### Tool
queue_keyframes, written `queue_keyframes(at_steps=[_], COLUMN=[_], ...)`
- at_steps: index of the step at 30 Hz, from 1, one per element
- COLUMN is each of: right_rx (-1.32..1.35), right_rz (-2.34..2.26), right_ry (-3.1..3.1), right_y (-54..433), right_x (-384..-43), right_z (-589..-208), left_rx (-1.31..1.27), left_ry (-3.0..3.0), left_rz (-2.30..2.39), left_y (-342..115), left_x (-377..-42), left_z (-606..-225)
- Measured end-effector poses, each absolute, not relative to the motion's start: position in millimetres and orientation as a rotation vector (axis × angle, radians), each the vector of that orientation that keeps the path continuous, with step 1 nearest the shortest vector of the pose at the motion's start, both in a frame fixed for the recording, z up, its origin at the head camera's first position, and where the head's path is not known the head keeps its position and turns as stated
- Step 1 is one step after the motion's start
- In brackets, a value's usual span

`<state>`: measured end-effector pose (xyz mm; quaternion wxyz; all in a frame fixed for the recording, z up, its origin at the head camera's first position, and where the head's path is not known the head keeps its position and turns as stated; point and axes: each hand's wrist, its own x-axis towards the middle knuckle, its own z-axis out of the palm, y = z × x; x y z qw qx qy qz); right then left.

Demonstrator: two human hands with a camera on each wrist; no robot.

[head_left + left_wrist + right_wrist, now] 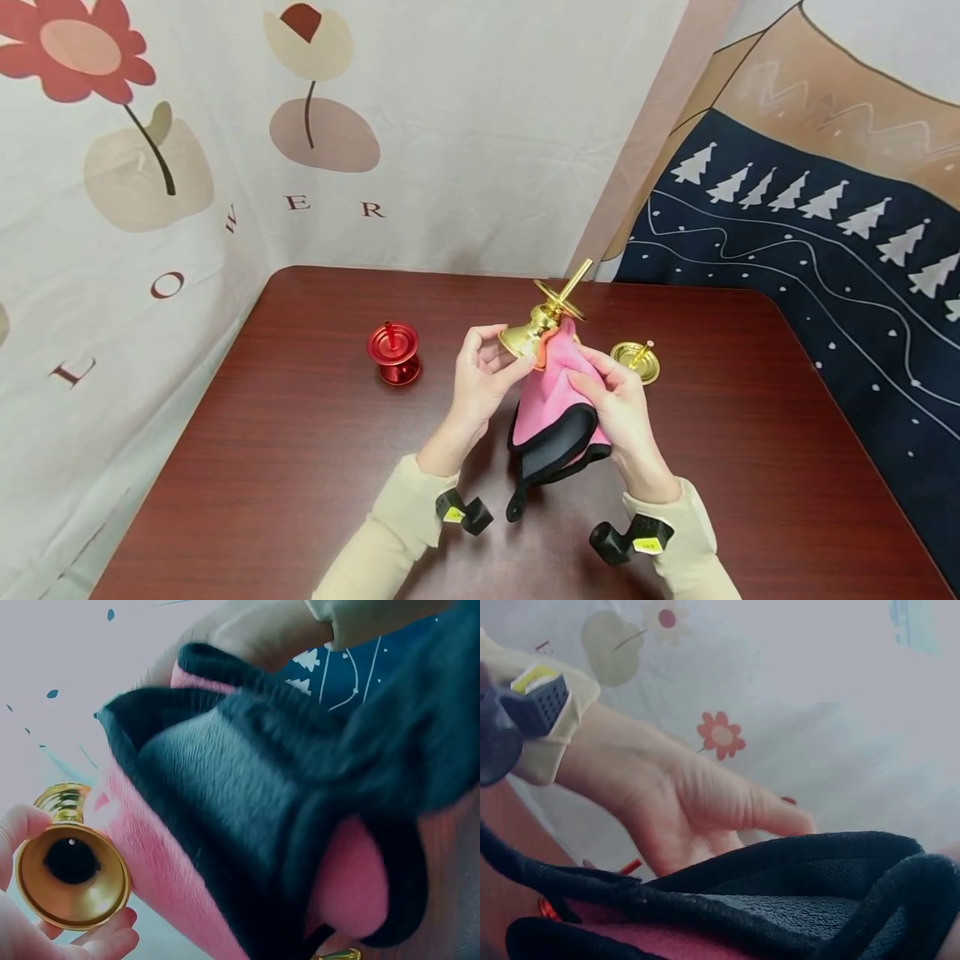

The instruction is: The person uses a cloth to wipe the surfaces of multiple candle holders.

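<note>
A shiny gold candlestick (pixel 542 323) is tilted in the air over the table, its narrow stem pointing up and right. My left hand (pixel 480 375) grips it by the flared base, whose hollow underside (pixel 109 896) faces the left wrist camera. Against its right side lies a pink cloth (pixel 551 387) with black edging, a grey inner face and a hanging loop; a bit of orange shows at its upper edge. My right hand (pixel 622 408) pinches this cloth near the candlestick. In the right wrist view the cloth's black edge (pixel 727 919) hides part of the left hand.
A red candle holder (pixel 393 353) stands on the dark wood table (pixel 300 467) to the left. Behind my right hand is a smaller gold candle holder (pixel 637 362). A white printed curtain (pixel 480 167) hangs behind the table, and a navy printed cloth (pixel 810 250) hangs at the right.
</note>
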<state>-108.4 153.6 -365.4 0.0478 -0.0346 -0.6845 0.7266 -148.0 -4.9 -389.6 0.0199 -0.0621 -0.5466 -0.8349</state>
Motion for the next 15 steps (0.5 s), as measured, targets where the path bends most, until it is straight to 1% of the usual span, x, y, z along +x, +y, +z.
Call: queue_keyframes(at_steps=[4, 7, 12, 15], right_rx=[-0.093, -0.145, -0.217, -0.226], right_rz=[2.249, 2.322, 2.427, 2.415], right_ry=[-2.046, -1.964, -1.883, -1.907], right_y=[154.5, 155.3, 155.9, 155.6], right_x=[-104.3, -106.1, -110.6, -111.4], right_z=[-361.3, -361.9, -366.3, -368.5], left_rx=[-0.111, -0.063, -0.078, -0.107], left_ry=[-1.679, -1.667, -1.735, -1.81], left_rz=[-2.608, -2.645, -2.673, -2.649], left_y=[-4.8, -4.2, -3.2, -4.3], left_x=[-149.6, -149.2, -147.2, -148.0], left_z=[-388.9, -388.7, -389.1, -389.6])
